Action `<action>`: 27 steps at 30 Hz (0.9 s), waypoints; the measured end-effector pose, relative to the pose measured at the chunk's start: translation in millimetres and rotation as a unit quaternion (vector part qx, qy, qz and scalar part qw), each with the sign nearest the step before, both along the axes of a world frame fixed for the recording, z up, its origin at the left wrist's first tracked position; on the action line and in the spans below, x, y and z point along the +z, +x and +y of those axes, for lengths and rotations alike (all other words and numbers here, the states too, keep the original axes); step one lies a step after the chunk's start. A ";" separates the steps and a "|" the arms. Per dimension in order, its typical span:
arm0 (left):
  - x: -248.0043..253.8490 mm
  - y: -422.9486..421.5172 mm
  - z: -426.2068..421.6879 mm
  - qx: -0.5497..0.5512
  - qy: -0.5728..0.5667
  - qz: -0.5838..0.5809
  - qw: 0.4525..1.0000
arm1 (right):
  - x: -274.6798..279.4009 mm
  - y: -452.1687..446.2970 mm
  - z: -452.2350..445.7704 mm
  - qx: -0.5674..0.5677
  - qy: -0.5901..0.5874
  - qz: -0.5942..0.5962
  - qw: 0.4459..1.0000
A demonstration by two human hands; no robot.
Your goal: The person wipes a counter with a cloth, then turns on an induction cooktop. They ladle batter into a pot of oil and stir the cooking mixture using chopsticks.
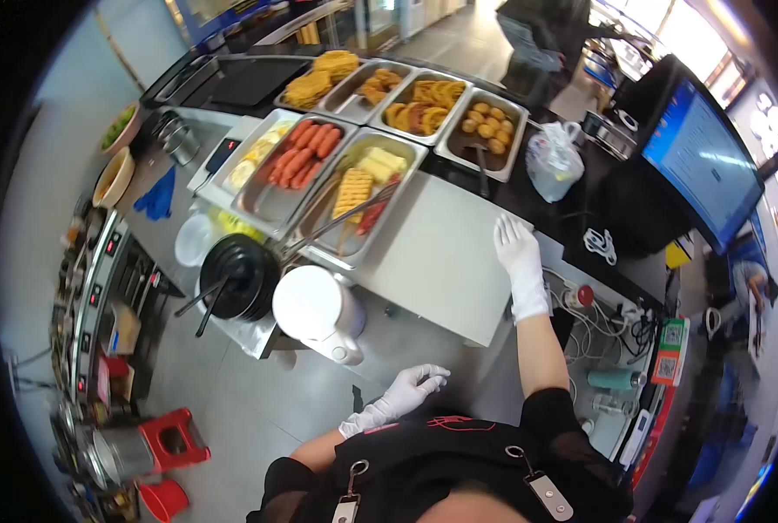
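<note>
Black clothing [424,462] with metal-ringed straps occupies the foreground, both gloved forearms extending from it. Right hand [519,248]: fingers lie extended, nearly together, palm down over the right edge of a white board [441,248]; nothing is seen in its grasp. So flat a contact suggests steadying or light support rather than gripping. Left hand [404,392]: held low before the body, apart from the board, its fingers loosely bent; whether it encloses anything cannot be told.

The board lies flat on the counter, immediately beside a metal tray [392,206] of scored yellow pieces [352,193]. Tongs [341,220] lie across this tray, presumably so that they remain within reach. Red sausages [302,155] fill part of the adjoining tray [263,202]; small round potatoes [491,128] sit in another beyond the board. Such grouping probably keeps each food separate yet accessible. Left of the board stands a white lidded jug [306,301], next to a dark round pan [236,275]; a tied plastic bag [554,161] rests right of the potatoes.
</note>
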State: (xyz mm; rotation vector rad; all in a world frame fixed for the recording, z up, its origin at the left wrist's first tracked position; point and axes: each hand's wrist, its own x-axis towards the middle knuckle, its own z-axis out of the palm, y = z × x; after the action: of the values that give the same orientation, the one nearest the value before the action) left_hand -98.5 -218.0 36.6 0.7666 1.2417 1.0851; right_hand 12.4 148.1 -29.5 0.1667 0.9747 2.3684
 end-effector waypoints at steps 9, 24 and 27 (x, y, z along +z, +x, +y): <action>-22.8 -6.0 -89.7 0.201 -0.090 -0.017 0.975 | 62.9 -17.5 -55.1 -0.054 0.432 -0.696 0.571; -72.0 -35.8 -180.0 0.374 -0.252 -0.046 0.891 | 44.6 -98.6 117.8 -0.061 0.463 -0.785 0.407; -75.7 -66.5 -174.3 0.364 -0.242 -0.026 0.899 | 43.5 -105.4 126.8 -0.088 0.439 -0.801 0.397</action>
State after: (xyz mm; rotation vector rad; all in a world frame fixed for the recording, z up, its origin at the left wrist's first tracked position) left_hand -165.0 -392.4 -39.1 -0.1424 1.7199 1.2844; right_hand -93.0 274.9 13.9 -1.3026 -1.1759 1.3215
